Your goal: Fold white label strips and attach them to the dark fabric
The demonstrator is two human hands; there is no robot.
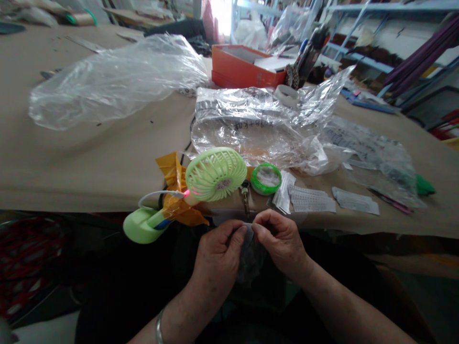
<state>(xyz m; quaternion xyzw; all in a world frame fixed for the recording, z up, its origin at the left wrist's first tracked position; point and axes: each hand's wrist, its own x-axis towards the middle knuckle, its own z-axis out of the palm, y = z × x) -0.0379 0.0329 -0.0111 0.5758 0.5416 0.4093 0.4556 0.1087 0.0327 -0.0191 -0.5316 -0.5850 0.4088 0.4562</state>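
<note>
My left hand (219, 255) and my right hand (281, 239) meet just below the table's front edge. Both pinch the top of a small clear plastic bag (250, 260) that hangs between them; what is inside it I cannot make out. Right above the hands a light green handheld fan (215, 174) leans over the table edge, with yellow tape (175, 191) wrapped round its neck and a white cable plugged in beside a red light. A green round container (266, 178) sits next to the fan.
Several small white paper labels (311, 200) lie along the front edge at right. Crumpled clear plastic bags (258, 129) cover the middle of the brown table (89, 162), another large bag (114, 79) lies at left. An orange box (240, 67) stands at the back.
</note>
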